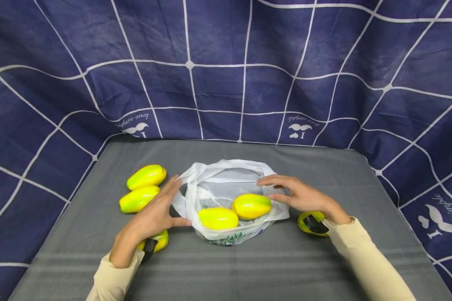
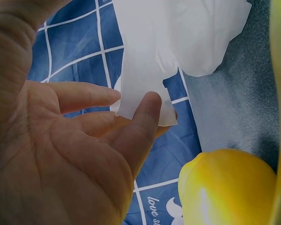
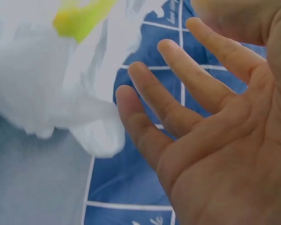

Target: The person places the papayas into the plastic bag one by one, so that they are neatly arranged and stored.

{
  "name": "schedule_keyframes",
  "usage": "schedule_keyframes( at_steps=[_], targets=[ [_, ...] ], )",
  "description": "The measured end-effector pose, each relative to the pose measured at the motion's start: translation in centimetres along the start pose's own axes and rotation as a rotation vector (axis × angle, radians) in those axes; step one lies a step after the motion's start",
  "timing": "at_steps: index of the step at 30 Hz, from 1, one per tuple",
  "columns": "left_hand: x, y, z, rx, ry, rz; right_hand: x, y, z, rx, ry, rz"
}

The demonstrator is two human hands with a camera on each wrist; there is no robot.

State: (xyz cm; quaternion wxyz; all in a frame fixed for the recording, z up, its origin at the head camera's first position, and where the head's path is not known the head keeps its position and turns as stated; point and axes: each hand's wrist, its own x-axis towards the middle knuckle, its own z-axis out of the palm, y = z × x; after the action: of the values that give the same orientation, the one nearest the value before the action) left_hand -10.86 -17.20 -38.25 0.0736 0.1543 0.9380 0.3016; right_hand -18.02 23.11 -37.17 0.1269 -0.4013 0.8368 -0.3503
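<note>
A white plastic bag [image 1: 226,238] stands with its mouth spread wide, and two yellow-green papayas, one on the left [image 1: 218,218] and one on the right [image 1: 251,206], lie inside. My left hand [image 1: 154,213] is at the bag's left side, thumb and fingers extended. In the left wrist view the bag's handle [image 2: 143,61] hangs among its fingertips, one finger in front and others behind. My right hand [image 1: 301,194] reaches over the bag's right rim, fingers spread. The right wrist view shows its palm bare, fingertips beside the white plastic [image 3: 105,133].
Two more papayas, one behind [image 1: 147,177] and one in front [image 1: 138,199], lie left of the bag. Another papaya [image 1: 161,241] shows under my left wrist, and one [image 1: 305,223] under my right. A blue gridded cloth [image 1: 218,88] encloses the grey table [image 1: 226,276].
</note>
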Motion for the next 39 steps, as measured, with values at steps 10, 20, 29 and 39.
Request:
schedule_keyframes(
  at_steps=[10,20,29,39],
  targets=[
    [-0.2,0.0,-0.1,0.002,0.004,-0.004,-3.1,0.7,-1.6,-0.062,0.119,0.031],
    [-0.1,0.1,-0.1,0.000,-0.003,-0.017,-6.1,1.5,-1.8,-0.087,0.168,0.058],
    [0.0,0.0,0.0,0.004,-0.006,-0.012,-8.1,2.6,-1.5,-0.073,0.215,0.095],
    [0.1,-0.1,0.1,-0.002,-0.003,-0.004,-10.0,3.9,-0.7,-0.052,0.227,0.128]
  ],
)
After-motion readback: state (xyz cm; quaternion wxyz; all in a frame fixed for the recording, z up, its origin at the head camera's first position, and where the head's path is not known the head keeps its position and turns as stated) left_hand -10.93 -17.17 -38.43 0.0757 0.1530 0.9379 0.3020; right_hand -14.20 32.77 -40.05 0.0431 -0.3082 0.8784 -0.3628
